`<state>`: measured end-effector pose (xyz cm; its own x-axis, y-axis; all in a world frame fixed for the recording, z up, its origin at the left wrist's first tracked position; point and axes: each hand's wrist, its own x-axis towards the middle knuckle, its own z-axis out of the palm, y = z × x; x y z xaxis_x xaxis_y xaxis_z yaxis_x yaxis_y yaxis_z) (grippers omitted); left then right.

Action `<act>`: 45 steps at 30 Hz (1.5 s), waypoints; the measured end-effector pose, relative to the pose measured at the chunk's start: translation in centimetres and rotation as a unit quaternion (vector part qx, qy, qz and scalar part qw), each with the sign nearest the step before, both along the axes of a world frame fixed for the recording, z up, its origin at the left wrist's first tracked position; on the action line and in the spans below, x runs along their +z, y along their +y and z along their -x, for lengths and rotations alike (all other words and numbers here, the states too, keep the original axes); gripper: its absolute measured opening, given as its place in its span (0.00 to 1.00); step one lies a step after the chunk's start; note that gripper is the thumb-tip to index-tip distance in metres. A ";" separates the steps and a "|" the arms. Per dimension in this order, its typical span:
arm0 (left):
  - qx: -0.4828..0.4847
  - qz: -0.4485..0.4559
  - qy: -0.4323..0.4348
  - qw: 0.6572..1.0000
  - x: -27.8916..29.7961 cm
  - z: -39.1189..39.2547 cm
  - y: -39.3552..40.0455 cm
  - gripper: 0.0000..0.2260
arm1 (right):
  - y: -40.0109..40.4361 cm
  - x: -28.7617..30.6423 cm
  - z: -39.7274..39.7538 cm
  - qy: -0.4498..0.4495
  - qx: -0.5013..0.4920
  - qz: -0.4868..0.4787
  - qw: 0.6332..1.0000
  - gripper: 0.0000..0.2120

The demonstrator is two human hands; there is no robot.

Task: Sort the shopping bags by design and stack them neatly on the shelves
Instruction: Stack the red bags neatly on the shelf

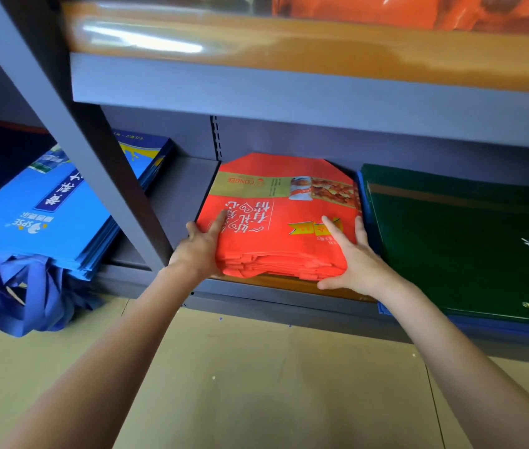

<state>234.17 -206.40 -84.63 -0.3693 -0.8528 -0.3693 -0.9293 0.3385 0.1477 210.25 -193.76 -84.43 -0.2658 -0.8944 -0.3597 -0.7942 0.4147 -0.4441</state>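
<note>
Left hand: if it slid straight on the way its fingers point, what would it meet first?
The left hand already lies along the red bag stack, fingers pointing into the shelf. Beyond them only the stack's top shows; past that, probably the grey back panel, though depth is unclear.

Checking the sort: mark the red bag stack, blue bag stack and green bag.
red bag stack (284, 215), head view, printed top face
blue bag stack (62, 205), head view, top face
green bag (457, 251), head view, flat front

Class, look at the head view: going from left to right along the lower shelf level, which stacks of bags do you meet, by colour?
Blue bag stack → red bag stack, with the left hand and right hand at its front corners → dark green bag stack.
</note>
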 end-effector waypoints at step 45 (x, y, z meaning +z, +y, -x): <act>-0.061 -0.016 -0.111 0.992 0.8 0.7 -0.7 0.53 | -0.6 2.5 0.6 0.086 0.058 -0.089 0.991 0.53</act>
<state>233.47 -207.07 -83.81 -0.3755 -0.7934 -0.4791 -0.8926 0.4488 -0.0436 209.60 -194.35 -81.89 -0.2356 -0.8487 -0.4734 -0.8990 0.3754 -0.2254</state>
